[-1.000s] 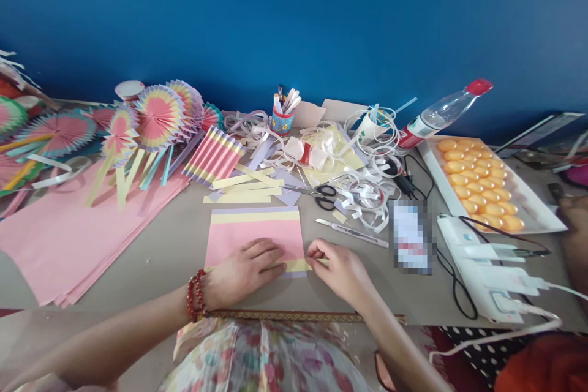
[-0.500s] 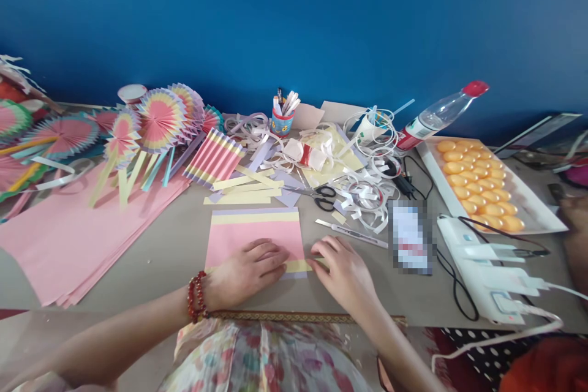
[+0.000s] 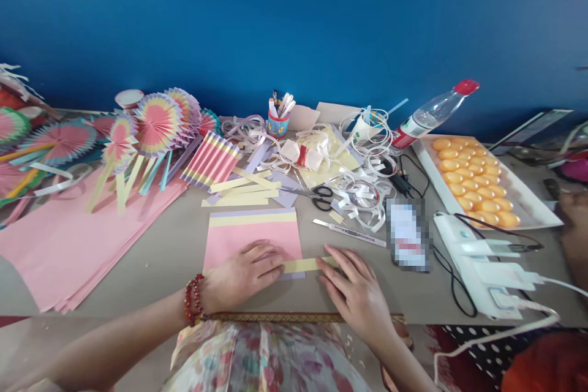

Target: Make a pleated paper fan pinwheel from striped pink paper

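A pink sheet of paper (image 3: 252, 239) lies on the table before me, with a purple and a yellow band along its far edge. My left hand (image 3: 248, 269) rests on the sheet's near part, fingers stretched out and held close together. From under its fingertips a yellow paper strip (image 3: 301, 266) runs right along the near edge and sticks out past the sheet's right side. On the strip's outer end lie the fingertips of my right hand (image 3: 353, 288), its fingers spread. Purple shows just below the strip.
Behind the sheet are a pleated striped paper (image 3: 214, 162), loose yellow strips (image 3: 241, 199), scissors (image 3: 321, 197) and a craft knife (image 3: 349, 233). Paper fans (image 3: 158, 122) and pink sheets (image 3: 92, 245) lie left. Right are a blurred phone (image 3: 408, 236), a power strip (image 3: 482, 269) and an egg-filled tray (image 3: 542, 214).
My right hand has shifted slightly right and its fingers have spread onto the yellow strip, whose end now shows beyond the sheet. My left hand stays on the paper.
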The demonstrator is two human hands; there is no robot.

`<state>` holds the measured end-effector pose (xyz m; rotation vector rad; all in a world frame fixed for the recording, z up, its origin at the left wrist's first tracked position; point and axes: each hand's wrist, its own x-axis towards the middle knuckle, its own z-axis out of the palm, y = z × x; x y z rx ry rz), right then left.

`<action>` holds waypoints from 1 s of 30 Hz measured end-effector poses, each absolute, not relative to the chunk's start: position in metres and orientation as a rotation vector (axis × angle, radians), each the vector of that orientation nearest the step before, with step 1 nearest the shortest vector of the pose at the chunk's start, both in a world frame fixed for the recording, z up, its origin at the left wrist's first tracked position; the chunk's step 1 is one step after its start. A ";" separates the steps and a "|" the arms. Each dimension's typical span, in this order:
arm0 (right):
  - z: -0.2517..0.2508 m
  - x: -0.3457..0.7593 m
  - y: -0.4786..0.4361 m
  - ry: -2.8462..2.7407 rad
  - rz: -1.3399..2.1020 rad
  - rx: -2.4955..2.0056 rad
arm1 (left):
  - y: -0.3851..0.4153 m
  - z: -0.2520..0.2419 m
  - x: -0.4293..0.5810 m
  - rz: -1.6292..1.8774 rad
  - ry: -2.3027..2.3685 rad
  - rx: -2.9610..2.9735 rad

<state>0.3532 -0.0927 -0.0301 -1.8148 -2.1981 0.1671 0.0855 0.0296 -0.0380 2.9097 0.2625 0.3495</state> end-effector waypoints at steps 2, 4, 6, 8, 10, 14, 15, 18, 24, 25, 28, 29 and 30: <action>-0.030 0.356 -0.092 -2.133 0.201 -1.837 | 0.029 -0.037 0.085 0.313 0.244 2.914; -0.028 0.355 -0.089 -2.111 0.226 -1.871 | 0.029 -0.036 0.085 0.283 0.224 2.920; -0.026 0.352 -0.084 -2.126 0.233 -1.896 | 0.029 -0.035 0.085 0.275 0.217 2.923; -0.024 0.350 -0.079 -2.158 0.240 -1.891 | 0.028 -0.035 0.085 0.263 0.223 2.923; -0.022 0.349 -0.076 -2.197 0.257 -1.863 | 0.028 -0.034 0.084 0.254 0.236 2.920; -0.022 0.348 -0.072 -2.262 0.245 -1.804 | 0.029 -0.034 0.083 0.278 0.250 2.898; -0.023 0.347 -0.071 -2.265 0.217 -1.798 | 0.029 -0.034 0.083 0.282 0.255 2.894; -0.027 0.344 -0.070 -2.236 0.108 -1.808 | 0.030 -0.033 0.083 0.296 0.265 2.884; -0.033 0.343 -0.075 -1.907 0.126 -1.887 | 0.028 -0.030 0.086 0.324 0.264 2.907; -0.033 0.341 -0.077 -1.827 0.204 -1.876 | 0.027 -0.030 0.087 0.322 0.270 2.914; -0.033 0.332 -0.082 -1.664 0.455 -1.793 | 0.025 -0.030 0.091 0.319 0.291 2.900; -0.033 0.328 -0.083 -1.660 0.506 -1.745 | 0.025 -0.030 0.092 0.317 0.308 2.874; -0.033 0.324 -0.083 -1.679 0.530 -1.696 | 0.025 -0.030 0.093 0.315 0.322 2.838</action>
